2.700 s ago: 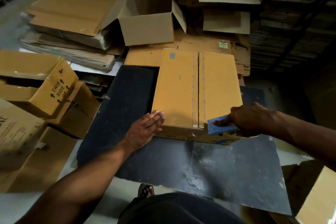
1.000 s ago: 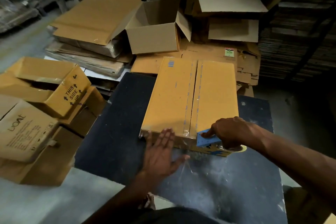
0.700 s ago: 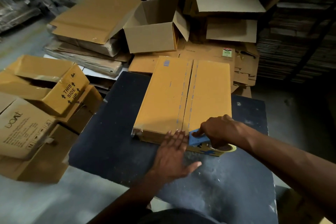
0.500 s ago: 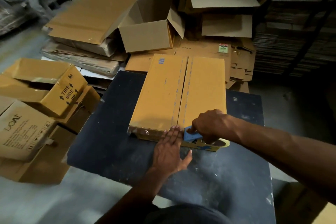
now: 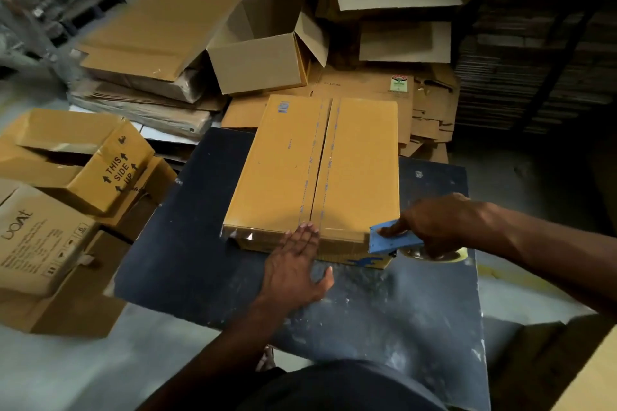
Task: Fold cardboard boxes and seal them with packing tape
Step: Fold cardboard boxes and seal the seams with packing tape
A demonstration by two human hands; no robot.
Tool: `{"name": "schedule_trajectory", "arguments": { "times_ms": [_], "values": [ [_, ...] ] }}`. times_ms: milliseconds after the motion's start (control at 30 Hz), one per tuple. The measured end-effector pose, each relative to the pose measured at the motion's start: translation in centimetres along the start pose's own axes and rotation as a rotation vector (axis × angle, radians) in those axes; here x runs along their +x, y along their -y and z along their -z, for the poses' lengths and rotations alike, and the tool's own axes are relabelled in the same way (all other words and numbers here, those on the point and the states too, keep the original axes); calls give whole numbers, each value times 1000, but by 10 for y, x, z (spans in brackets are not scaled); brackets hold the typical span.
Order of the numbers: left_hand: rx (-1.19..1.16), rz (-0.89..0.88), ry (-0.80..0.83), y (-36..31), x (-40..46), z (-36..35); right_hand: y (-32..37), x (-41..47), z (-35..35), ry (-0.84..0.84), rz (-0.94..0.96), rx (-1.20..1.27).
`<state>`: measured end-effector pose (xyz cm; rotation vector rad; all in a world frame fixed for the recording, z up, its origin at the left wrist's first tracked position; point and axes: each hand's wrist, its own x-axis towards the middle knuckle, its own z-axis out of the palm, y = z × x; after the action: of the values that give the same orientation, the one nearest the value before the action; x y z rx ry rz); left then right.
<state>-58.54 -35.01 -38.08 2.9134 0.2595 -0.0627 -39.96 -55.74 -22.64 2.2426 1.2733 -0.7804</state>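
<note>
A dark, scuffed rectangular work board (image 5: 187, 253) fills the middle, its near edge hidden behind the person's dark clothing. On it lies the flat, closed yellow-brown cardboard box (image 5: 283, 173), smooth-faced, with clear printed tape running along its centre seam; its far end overhangs the board. Around it, heaps of flattened corrugated cardboard (image 5: 157, 33) and an open-topped brown carton (image 5: 263, 60) fade into shadow, and the stacks at right are too dark to read. The left hand (image 5: 295, 264) lies flat with straight fingers against the box's near edge. The right hand (image 5: 434, 223) grips a blue plastic tape dispenser (image 5: 387, 240) at the box's near right corner; its yellowish roll is mostly covered by the hand.
</note>
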Motion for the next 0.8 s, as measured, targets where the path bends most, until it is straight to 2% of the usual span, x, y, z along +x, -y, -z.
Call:
{"name": "schedule_trajectory", "arguments": {
  "times_ms": [200,433,567,633,700,800],
  "values": [
    [-27,-18,-40,3,0,-7,-28,-22,-15,33,-47,-18],
    [-12,-30,-106,3,3,-8,-33,-7,-43,-42,-46,13],
    [80,9,-51,-14,9,5,-37,-4,-56,-82,-50,29],
    [72,-49,-67,-33,14,10,-36,-2,-59,-90,-50,27],
    [0,-201,-92,-59,23,8,-36,-2,-58,-100,-42,26],
    [38,-330,72,-98,39,-2,-36,-3,-60,-121,-40,14]
  ]
}}
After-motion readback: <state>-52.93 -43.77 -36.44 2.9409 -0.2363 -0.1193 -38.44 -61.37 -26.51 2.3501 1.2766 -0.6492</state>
